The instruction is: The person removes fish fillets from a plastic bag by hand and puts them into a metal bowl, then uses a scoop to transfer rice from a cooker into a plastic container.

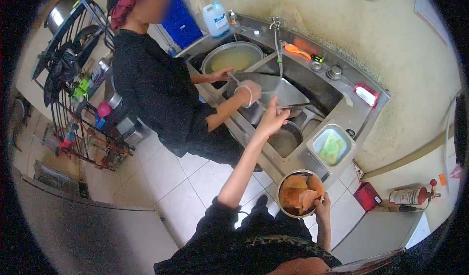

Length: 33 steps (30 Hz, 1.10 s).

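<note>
My left hand point(272, 119) reaches out over the steel sink, index finger extended and the others loosely bent, with nothing seen in it. It is beside a wet metal tray point(293, 91) in the basin, close to a co-worker's gloved hand. Below it, a round pot point(284, 143) holding cloudy liquid sits in the sink. My right hand point(322, 208) grips the rim of a round metal bowl point(280, 201), held in front of my body by the counter's front edge. Inside the bowl lie several orange-brown pieces, apparently meat point(295, 190).
A co-worker point(157, 80) stands at the left, both hands over the sink. A large pot point(209, 60) sits in the far basin. The tap hose point(277, 44) hangs over the sink. A steel container point(351, 152) holds a green sponge point(331, 148). A fire extinguisher point(408, 195) is at right.
</note>
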{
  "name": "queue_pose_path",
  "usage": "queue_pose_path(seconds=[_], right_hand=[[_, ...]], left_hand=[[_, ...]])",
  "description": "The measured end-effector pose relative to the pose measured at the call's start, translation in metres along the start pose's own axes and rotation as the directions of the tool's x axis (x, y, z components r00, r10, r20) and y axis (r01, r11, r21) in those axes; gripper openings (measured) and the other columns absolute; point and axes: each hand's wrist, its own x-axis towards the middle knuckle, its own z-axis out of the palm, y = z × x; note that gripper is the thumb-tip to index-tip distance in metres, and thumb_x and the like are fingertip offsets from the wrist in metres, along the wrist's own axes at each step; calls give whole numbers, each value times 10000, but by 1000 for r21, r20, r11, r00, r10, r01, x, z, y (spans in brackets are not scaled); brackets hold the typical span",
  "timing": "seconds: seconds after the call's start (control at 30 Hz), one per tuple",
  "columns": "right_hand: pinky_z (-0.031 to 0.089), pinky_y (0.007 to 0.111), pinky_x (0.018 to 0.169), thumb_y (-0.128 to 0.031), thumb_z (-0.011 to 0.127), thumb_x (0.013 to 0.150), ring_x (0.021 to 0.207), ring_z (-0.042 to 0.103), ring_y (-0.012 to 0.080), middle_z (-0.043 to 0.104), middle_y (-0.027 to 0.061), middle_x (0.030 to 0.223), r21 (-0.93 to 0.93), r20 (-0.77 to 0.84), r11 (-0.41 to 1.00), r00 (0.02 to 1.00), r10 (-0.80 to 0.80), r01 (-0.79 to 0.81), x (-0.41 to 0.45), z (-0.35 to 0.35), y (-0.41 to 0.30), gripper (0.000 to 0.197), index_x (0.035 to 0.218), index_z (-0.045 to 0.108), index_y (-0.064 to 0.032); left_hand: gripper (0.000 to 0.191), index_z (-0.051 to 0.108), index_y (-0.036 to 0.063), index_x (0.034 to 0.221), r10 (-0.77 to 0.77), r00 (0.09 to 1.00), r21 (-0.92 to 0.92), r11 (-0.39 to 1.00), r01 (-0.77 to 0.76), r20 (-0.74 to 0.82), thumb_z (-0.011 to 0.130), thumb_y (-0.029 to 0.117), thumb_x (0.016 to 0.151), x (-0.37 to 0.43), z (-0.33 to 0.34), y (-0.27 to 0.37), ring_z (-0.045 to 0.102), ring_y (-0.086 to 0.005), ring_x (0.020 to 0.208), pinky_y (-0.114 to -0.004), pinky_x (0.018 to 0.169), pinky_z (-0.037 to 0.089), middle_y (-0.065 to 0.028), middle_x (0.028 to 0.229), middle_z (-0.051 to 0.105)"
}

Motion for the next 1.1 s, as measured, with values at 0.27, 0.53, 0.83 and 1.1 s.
queue_pose_path(seconds=[0.27, 0.53, 0.83, 1.1], right_hand=[[477, 258, 615, 75, 406, 623, 715, 555, 151, 556, 69, 873, 194, 10, 979, 998, 64, -65, -4, 7, -4, 411, 1022, 485, 15], [466, 279, 775, 71, 400, 648, 887, 561, 186, 560, 98, 1014, 303, 82, 948, 993, 81, -102, -10, 46, -38, 493, 1133, 470, 19], [489, 269, 683, 89, 399, 607, 815, 576, 181, 567, 67, 950, 308, 107, 951, 994, -14, -19, 2, 96, -88, 523, 1117, 462, -7], [481, 257, 670, 88, 432, 669, 802, 563, 148, 556, 52, 943, 278, 15, 956, 995, -99, 91, 23, 113, -161, 418, 1064, 481, -38]], left_hand=[[734, 123, 85, 1380, 738, 587, 240, 668, -704, -333, 541, 253, 800, -212, 9, 159, 307, -315, 1253, -426, 1016, 212, -182, 1341, 337], [864, 43, 167, 1394, 655, 209, 226, 516, -826, -726, 601, 376, 769, -245, 2, 175, 281, -347, 1269, -459, 1019, 198, -169, 1356, 334], [1029, -21, 215, 1398, 559, 194, 201, 567, -799, -806, 700, 395, 687, -249, -33, 174, 270, -363, 1272, -463, 1027, 194, -165, 1369, 316], [666, 307, 171, 1289, 703, 295, 307, 594, -744, -647, 657, 303, 739, -241, -122, 51, 452, -189, 702, -318, 634, 392, -37, 763, 464]])
